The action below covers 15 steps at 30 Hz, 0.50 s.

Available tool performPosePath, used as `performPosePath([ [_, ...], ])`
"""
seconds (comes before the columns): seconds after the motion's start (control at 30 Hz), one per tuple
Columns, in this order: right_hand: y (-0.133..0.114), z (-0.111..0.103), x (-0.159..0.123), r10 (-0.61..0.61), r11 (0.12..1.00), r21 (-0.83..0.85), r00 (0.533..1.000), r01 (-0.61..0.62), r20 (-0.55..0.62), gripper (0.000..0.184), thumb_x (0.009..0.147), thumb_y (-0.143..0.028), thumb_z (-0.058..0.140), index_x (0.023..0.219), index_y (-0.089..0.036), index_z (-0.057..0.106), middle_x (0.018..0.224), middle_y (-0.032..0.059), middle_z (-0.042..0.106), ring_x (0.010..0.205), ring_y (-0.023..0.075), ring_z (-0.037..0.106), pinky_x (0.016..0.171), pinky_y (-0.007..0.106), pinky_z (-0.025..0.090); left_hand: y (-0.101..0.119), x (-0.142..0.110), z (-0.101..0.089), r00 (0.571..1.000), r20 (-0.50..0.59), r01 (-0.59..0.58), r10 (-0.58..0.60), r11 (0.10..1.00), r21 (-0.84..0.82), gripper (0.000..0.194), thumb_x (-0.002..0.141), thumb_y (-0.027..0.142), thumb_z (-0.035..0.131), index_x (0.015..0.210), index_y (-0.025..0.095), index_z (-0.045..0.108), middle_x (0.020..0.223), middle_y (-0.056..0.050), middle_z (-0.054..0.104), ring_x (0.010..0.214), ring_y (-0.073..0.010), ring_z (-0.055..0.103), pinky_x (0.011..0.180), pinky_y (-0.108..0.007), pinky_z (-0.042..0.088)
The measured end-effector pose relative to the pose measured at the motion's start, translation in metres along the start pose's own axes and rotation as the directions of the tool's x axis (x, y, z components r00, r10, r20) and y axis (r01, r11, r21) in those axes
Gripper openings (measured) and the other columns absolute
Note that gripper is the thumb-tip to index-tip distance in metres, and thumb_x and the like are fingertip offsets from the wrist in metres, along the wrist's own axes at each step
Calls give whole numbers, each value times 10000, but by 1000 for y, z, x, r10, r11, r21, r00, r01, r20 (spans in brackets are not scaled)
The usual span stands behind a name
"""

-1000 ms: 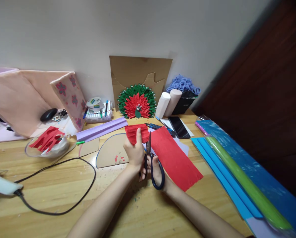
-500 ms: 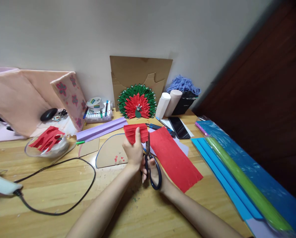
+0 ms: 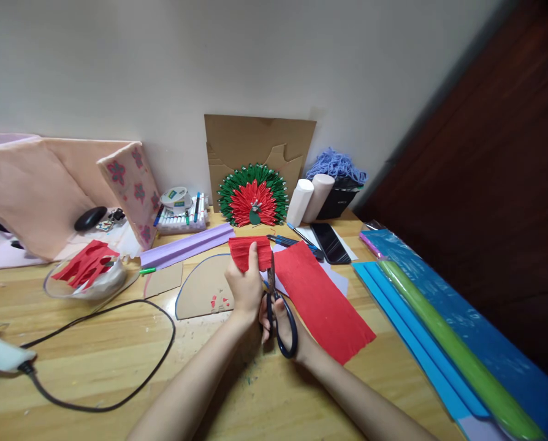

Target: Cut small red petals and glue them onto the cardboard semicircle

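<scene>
Left hand (image 3: pixel 245 286), right hand (image 3: pixel 284 323) and slim forearms (image 3: pixel 195 373) are bare.

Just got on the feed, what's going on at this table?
The left hand holds a small piece of crinkled red paper. The right hand holds scissors, blades pointing up along the paper's right edge. A larger red sheet lies to the right; a red-and-green craft stands behind, by upright cardboard.

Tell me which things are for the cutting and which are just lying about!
For cutting:
- scissors, in right hand
- small red piece, in left hand
- big red sheet, probably

Seemingly just lying about:
- phone
- black cord
- blue yarn
</scene>
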State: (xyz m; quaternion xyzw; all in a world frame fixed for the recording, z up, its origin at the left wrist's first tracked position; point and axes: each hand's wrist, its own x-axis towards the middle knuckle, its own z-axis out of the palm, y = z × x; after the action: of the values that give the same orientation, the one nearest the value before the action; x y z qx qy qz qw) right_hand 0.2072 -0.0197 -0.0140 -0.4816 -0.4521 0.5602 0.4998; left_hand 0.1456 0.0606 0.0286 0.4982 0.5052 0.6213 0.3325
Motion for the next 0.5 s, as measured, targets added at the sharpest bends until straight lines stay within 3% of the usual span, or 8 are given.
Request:
performPosePath([
  [0.23, -5, -2, 1, -42, 999, -16, 999, 42, 13, 685, 714, -824, 200, 674, -186, 445, 533, -35, 411, 409, 86, 438, 428, 233, 424, -6, -3, 3, 1000, 2, 5, -5, 999, -49, 289, 798, 433, 563, 764, 151, 616, 716, -30, 652, 610, -143, 583, 592, -241, 439],
  [0.5, -6, -1, 0, 2, 1000, -7, 1000, -2, -28, 667, 670, -843, 273, 700, -191, 410, 528, -61, 401, 378, 57, 420, 381, 192, 398, -5, 0, 1, 1000, -1, -17, 17, 1000, -8, 349, 795, 422, 566, 573, 159, 511, 535, 28, 527, 471, -90, 438, 517, -216, 378],
])
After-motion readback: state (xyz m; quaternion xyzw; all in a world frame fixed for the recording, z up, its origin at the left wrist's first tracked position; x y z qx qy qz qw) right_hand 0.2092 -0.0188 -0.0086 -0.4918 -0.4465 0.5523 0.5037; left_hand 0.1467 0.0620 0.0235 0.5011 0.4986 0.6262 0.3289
